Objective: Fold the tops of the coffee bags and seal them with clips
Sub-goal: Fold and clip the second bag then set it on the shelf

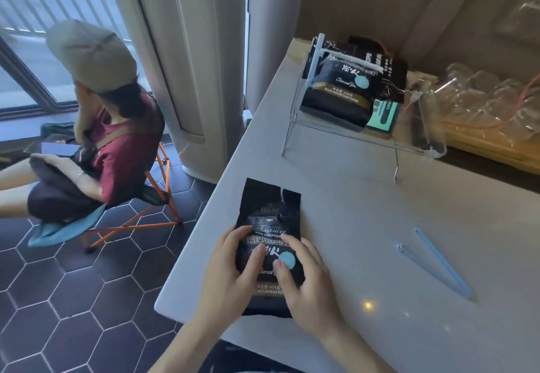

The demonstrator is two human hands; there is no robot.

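A black coffee bag lies flat near the front left corner of the white counter, its torn top unfolded and pointing away from me. My left hand grips the bag's left side with the thumb on its face. My right hand presses on the bag's lower right, fingers over the round blue sticker. A long light-blue clip lies open on the counter to the right, apart from both hands.
A clear acrylic rack at the back holds more black coffee bags, one with a blue clip on it. Clear plastic bags lie at the back right. A person sits on an orange-legged folding stool to the left.
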